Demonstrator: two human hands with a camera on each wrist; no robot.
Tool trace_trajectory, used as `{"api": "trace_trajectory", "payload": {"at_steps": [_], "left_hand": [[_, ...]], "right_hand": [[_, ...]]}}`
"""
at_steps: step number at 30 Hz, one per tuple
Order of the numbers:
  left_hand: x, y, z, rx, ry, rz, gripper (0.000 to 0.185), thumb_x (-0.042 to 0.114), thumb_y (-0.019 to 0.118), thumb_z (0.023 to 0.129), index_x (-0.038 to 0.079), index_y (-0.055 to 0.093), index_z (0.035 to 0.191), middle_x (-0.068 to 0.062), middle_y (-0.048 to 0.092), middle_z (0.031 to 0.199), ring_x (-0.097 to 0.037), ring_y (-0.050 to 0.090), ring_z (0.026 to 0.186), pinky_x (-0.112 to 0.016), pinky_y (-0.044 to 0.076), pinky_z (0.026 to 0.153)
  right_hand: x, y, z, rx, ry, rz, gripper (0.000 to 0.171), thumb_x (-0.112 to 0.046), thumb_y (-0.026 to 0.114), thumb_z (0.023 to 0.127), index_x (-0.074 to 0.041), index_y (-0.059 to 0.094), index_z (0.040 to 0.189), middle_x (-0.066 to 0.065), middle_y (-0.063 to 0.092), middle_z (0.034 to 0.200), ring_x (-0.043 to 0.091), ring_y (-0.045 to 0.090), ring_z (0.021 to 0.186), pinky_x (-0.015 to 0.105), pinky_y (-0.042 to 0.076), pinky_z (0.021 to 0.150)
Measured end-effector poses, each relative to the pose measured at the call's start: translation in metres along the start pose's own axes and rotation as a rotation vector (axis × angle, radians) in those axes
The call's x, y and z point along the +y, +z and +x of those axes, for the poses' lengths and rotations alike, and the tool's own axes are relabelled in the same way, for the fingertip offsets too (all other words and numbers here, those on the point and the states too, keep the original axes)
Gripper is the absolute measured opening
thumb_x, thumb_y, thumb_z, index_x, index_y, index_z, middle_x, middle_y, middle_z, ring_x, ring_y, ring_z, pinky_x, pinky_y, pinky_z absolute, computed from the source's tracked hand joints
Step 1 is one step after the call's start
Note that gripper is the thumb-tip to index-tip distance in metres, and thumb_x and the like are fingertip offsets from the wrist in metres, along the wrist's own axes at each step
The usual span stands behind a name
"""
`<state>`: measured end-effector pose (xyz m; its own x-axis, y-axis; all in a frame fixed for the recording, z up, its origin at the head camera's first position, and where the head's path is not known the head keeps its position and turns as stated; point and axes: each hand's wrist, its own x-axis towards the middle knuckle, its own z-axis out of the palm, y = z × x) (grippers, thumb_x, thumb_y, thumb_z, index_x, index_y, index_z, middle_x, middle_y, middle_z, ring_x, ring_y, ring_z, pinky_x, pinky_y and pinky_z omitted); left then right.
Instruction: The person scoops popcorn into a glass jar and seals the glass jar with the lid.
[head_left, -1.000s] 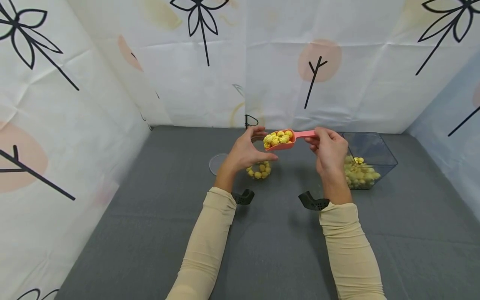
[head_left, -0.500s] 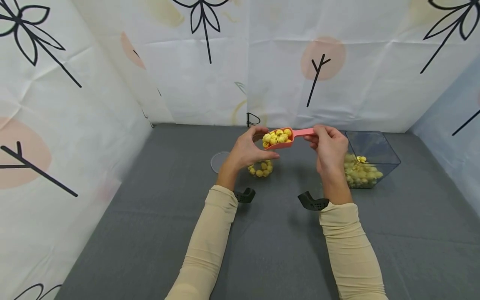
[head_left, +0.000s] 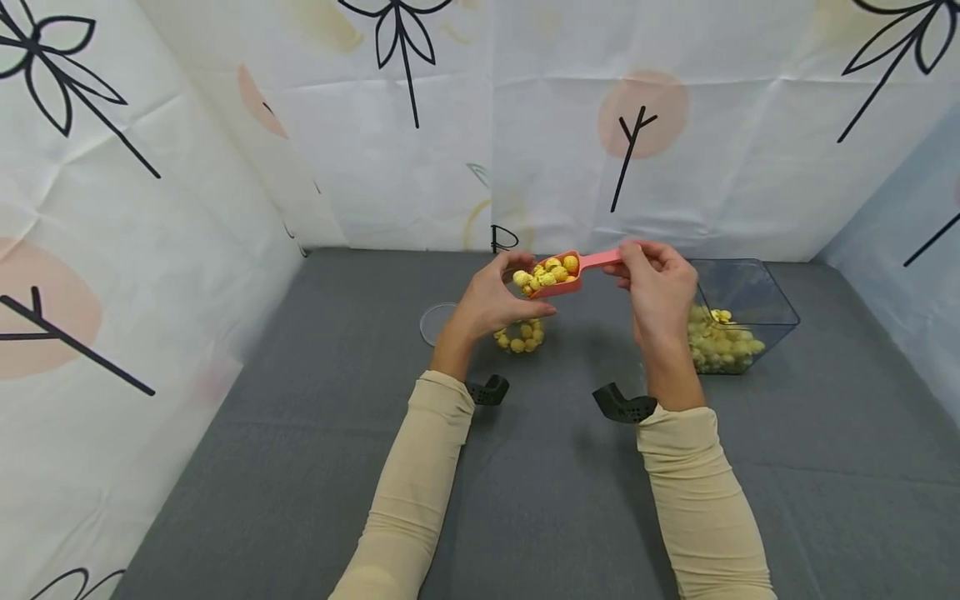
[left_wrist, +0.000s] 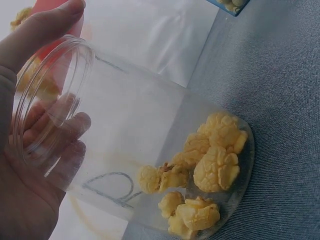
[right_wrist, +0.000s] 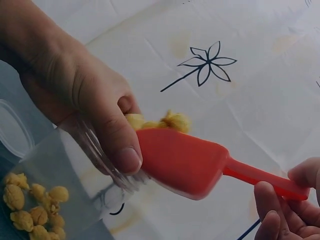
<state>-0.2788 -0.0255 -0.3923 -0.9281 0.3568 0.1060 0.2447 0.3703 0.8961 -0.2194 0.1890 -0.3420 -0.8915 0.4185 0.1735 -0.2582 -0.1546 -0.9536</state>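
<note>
Red and slim-handled, the scoop (right_wrist: 182,162) hangs at the mouth of the clear jar (left_wrist: 135,115), its bowl loaded with yellow popcorn (head_left: 546,273). The right hand (head_left: 660,279) pinches the far end of the handle between thumb and fingers, a hold that probably keeps the knuckles away from the opening and lets a small turn of the wrist tip the bowl. That bowl slopes down toward the jar, so its pieces lie toward the front edge; whether the edge touches the rim cannot be told.

The left hand (head_left: 491,304) curls round the jar's neck, thumb on one side and fingers on the other. This grip likely steadies a light jar, and it leaves the mouth free between thumb and fingers. The jar appears to stand upright on the counter (head_left: 540,500), with a loose layer of popcorn at its base and plenty of room above.

Just beside the left wrist lies the round lid (head_left: 431,325), seemingly set aside to leave the mouth open. The see-through tub (head_left: 776,332), holding more popcorn, stands beyond the right hand, apparently within handy reach for the scoop.
</note>
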Motion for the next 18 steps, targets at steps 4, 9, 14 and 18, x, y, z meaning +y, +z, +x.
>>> {"api": "trace_trajectory", "payload": {"at_steps": [4,9,14,18], "left_hand": [[-0.001,-0.001,0.000,-0.010,-0.004,-0.018,0.082,0.040,0.093,0.072,0.026,0.051,0.141,0.006,0.058,0.142,-0.017,0.053,0.136,-0.043,0.048,0.109],[-0.002,-0.001,0.000,-0.008,0.010,-0.011,0.085,0.040,0.094,0.072,0.024,0.050,0.143,0.005,0.059,0.141,-0.016,0.054,0.134,-0.043,0.047,0.109],[-0.002,-0.001,0.000,-0.009,0.029,-0.015,0.086,0.038,0.093,0.073,0.022,0.049,0.145,0.003,0.061,0.139,-0.014,0.055,0.134,-0.044,0.047,0.109],[-0.003,-0.002,0.000,-0.010,0.022,-0.018,0.086,0.038,0.094,0.072,0.023,0.050,0.145,0.003,0.061,0.139,-0.014,0.054,0.134,-0.044,0.047,0.109]], "right_hand": [[-0.006,0.002,-0.005,-0.029,-0.064,-0.045,0.023,-0.021,0.076,0.093,-0.003,0.070,0.107,0.000,0.073,0.085,0.006,0.072,0.067,0.018,0.054,0.066],[-0.010,0.005,-0.009,-0.054,-0.179,-0.172,0.027,-0.024,0.076,0.093,-0.003,0.072,0.109,-0.007,0.073,0.082,0.004,0.072,0.069,0.021,0.055,0.069],[-0.011,0.006,-0.011,-0.054,-0.245,-0.255,0.029,-0.025,0.075,0.094,-0.002,0.072,0.111,-0.015,0.072,0.080,0.001,0.071,0.072,0.018,0.055,0.069],[-0.011,0.006,-0.011,-0.050,-0.254,-0.260,0.028,-0.026,0.075,0.094,-0.002,0.072,0.110,-0.015,0.072,0.079,0.001,0.072,0.071,0.019,0.055,0.069]]}}
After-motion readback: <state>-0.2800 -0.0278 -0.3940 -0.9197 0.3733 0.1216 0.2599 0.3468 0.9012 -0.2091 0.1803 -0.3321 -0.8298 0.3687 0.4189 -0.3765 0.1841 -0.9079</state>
